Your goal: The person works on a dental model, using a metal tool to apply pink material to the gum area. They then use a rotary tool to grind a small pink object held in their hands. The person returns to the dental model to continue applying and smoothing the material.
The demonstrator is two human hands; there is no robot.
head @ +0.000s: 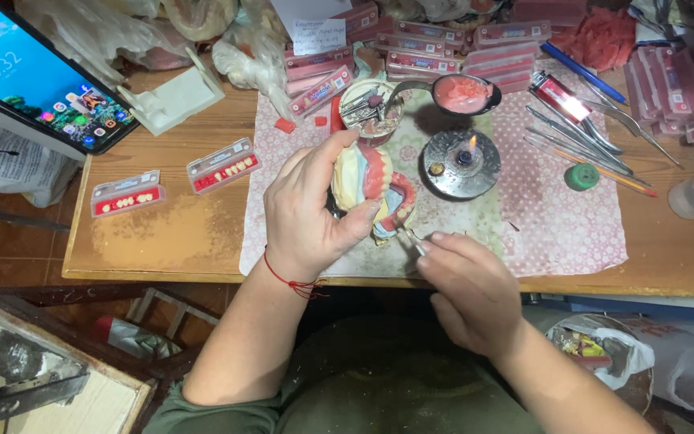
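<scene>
A wooden table (186, 233) bears a patterned mat (556, 225) and two tooth cards (174, 181).

You are sitting at a small dental technician's workbench, a craft workshop rather than a clinic. The wooden table (178, 233) is crowded with flat trays of artificial teeth (222, 165), a lit spirit burner (465, 161), a spoon of pink wax (463, 93), a row of fine metal instruments (576, 137) and stacked pink boxes (443, 40). A plaster denture model with pink gums (375, 189) sits in front of you on a patterned mat (556, 217).
</scene>
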